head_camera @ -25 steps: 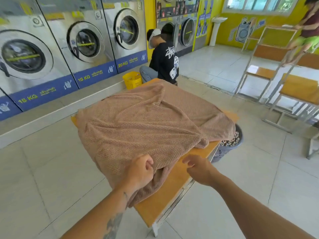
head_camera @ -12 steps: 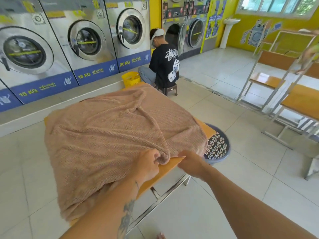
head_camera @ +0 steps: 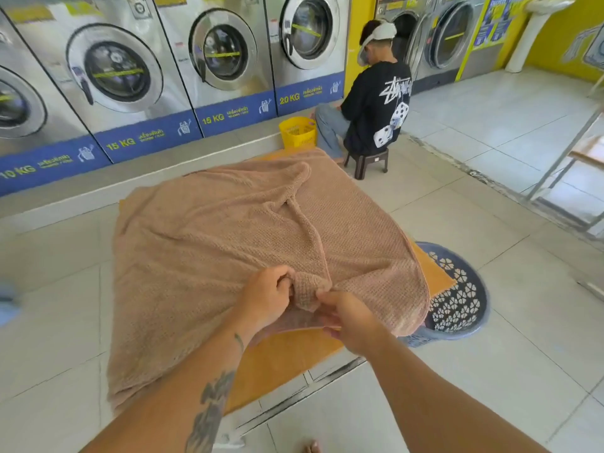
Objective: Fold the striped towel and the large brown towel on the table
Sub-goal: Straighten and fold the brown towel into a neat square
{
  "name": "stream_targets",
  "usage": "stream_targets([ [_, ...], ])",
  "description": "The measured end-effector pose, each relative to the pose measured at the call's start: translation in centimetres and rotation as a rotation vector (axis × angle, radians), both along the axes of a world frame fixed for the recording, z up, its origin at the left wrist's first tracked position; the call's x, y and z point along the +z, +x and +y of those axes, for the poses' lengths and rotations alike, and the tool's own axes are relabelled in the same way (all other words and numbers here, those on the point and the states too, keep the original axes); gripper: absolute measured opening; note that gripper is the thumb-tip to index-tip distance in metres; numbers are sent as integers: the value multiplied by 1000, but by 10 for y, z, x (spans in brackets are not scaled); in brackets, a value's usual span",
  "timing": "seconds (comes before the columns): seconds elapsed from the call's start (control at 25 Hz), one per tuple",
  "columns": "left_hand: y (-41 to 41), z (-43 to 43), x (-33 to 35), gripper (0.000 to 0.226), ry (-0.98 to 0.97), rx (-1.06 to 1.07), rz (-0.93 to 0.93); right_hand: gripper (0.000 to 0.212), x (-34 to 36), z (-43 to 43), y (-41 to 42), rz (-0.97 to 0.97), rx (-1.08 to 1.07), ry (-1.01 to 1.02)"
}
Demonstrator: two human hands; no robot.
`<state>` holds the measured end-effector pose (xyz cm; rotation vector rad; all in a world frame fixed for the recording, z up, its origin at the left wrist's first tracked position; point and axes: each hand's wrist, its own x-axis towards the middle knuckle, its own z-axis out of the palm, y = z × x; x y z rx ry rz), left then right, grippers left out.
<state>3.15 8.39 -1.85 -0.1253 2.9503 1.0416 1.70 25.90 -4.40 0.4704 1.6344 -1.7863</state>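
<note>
Far left to centre: row of steel front-load washing machines [head_camera: 114, 76] on a blue-labelled plinth along the wall.

Large brown waffle-weave towel [head_camera: 212, 250] lies spread over the orange wood-topped table [head_camera: 287, 358], rumpled, with a raised crease running from the far side toward the near edge. Its left side hangs off the table edge; bare tabletop shows at the near and right sides.

Left hand [head_camera: 268, 299]: fingers curled tight round a bunched lump of the towel at its near edge. Tattooed forearm crosses the hanging part.

Small yellow slotted plastic basket [head_camera: 298, 131] sits on the floor past the table's far end.

Right hand [head_camera: 349, 322]: just beside the left one, thumb and fingers pinching the same bunched edge from the other side.

Person in a black printed shirt [head_camera: 376, 106] sits with their back to us on a low dark plastic stool [head_camera: 367, 160], near the yellow basket.

Round blue-grey perforated laundry basket [head_camera: 457, 299] stands on the floor against the table's right side, partly under the towel's overhang.

Far right: white pedestal sink [head_camera: 536, 31] at the yellow wall.
</note>
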Motion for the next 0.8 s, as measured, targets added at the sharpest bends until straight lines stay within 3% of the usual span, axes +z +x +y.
stream_targets([
  [0.12,-5,1,10,19,-8,55,23,25,18,0,-28,-10,-55,-142],
  [0.2,3,13,8,17,-67,107,3,21,39,12,-42,127,-50,-112],
  [0.32,18,45,-1,49,-243,235,-108,26,68,39,-59,230,-88,-152],
  [0.4,27,70,-7,73,-228,382,-222,26,76,59,-69,214,-130,-217],
  [0.6,48,110,-34,110,-125,381,-517,36,63,114,-88,478,-170,221],
  [0.68,50,123,-42,97,-168,418,-524,41,55,145,-93,548,-122,347],
  [0.8,43,132,-44,34,-388,438,-260,35,43,178,-104,497,5,510],
])
